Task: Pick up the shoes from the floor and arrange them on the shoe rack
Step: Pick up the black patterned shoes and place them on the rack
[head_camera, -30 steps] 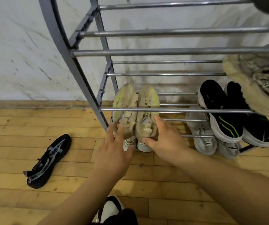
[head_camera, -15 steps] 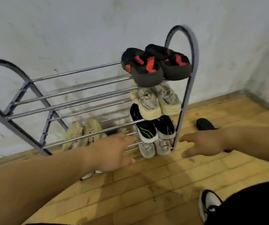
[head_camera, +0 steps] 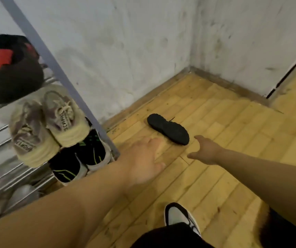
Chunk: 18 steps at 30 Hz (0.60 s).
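Observation:
A black shoe (head_camera: 168, 129) lies sole-up on the wooden floor near the room corner, right of the grey metal shoe rack (head_camera: 57, 68). My right hand (head_camera: 204, 149) is stretched out just short of its near end, fingers apart, empty. Lower and to the left, my left hand (head_camera: 143, 160) hovers over the floor, open and empty. The rack holds black shoes with red patches (head_camera: 9, 68) on top, beige sneakers (head_camera: 43, 122) below them, and black shoes with green stripes (head_camera: 79, 158) under those.
White walls meet in a corner (head_camera: 190, 68) behind the shoe. A doorway edge (head_camera: 286, 77) shows at the far right. My own foot in a black-and-white sneaker (head_camera: 179, 217) stands at the bottom.
The view swung right, from the rack's left end to its right end and the corner. Both hands left the beige shoes on the low shelf and now reach toward the black shoe.

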Each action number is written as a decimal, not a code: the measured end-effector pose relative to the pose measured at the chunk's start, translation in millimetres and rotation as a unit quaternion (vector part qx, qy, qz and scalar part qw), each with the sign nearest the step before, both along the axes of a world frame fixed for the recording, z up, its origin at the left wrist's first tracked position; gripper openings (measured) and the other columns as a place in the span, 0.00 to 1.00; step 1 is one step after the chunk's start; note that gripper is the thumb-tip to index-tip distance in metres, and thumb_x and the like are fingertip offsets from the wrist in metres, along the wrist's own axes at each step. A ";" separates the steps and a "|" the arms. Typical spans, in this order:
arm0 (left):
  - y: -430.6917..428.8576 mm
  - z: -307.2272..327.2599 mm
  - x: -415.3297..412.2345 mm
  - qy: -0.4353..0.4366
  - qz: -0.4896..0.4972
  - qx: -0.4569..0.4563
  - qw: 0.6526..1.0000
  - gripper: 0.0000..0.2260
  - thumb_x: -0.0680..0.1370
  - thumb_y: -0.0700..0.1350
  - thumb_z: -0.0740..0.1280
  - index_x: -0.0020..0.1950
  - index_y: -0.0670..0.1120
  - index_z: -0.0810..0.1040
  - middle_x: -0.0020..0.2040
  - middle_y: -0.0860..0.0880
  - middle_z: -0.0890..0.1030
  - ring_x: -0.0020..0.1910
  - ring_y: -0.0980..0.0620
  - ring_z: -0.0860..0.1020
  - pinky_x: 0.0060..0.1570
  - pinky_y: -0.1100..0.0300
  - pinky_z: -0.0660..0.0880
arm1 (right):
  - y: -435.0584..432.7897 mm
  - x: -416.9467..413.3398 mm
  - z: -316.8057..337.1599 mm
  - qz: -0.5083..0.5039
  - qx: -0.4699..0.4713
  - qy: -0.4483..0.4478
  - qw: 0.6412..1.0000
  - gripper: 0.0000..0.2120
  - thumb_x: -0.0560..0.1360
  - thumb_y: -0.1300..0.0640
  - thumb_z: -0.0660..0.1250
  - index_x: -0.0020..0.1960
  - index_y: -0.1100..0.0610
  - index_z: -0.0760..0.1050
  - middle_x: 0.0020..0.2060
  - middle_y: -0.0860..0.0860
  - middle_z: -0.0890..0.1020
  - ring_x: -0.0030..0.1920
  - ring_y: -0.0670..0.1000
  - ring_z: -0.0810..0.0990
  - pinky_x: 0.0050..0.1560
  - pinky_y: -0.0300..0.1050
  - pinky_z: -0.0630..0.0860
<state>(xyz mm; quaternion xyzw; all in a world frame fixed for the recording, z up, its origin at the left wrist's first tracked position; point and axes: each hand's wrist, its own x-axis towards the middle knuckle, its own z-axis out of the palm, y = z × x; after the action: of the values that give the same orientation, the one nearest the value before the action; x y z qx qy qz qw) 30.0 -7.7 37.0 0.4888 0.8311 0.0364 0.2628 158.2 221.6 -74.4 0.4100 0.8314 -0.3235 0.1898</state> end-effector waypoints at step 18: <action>0.3 -102.9 -26.8 -0.117 0.162 0.045 0.979 0.36 0.82 0.56 0.68 0.83 0.61 0.50 0.82 0.57 0.57 0.79 0.52 0.61 0.70 0.56 0.66 | 17.2 -94.1 -124.3 -0.079 0.092 0.124 0.985 0.37 0.79 0.40 0.62 0.81 0.42 0.48 0.61 0.58 0.78 0.59 0.62 0.77 0.57 0.55 0.78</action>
<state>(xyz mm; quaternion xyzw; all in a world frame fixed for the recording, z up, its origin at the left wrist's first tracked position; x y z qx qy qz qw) 3.2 -7.4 -66.0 0.3519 0.8600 0.1730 0.3265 64.1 238.8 -198.7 0.4471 0.8397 -0.3077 0.0209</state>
